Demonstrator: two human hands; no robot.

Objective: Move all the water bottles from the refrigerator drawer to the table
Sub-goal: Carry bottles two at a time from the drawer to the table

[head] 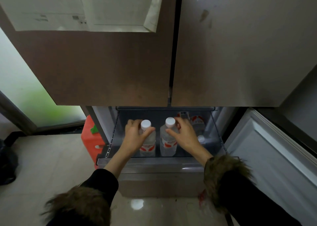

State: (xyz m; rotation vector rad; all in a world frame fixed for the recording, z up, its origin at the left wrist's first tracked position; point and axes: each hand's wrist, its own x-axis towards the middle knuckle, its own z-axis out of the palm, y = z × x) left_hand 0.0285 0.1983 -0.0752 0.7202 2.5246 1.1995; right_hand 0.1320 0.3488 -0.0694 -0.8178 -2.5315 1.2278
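The fridge drawer (pixel 171 164) is pulled out below two closed upper doors (pixel 120 68). Two upright water bottles w/ white caps and red-and-white labels are seen side by side in the drawer, close to its front wall. The left bottle (pixel 148 140) is gripped around the shoulder, just below the cap, by the left hand (pixel 135 135), thumb curled across its front. The right bottle (pixel 168 140) is gripped the same way by the right hand (pixel 184 135), fingers wrapped behind the neck, thumb in front. Both bottles are inside the drawer; whether they are lifted off its bottom can't be told. More bottles (pixel 197 123) are partly seen at the back right, plus another white cap (pixel 201 138) just beside the right wrist. Fur-trimmed dark sleeves (pixel 226 179) are worn on both arms. A red crate (pixel 91 138) is seen on the floor, left of the fridge.
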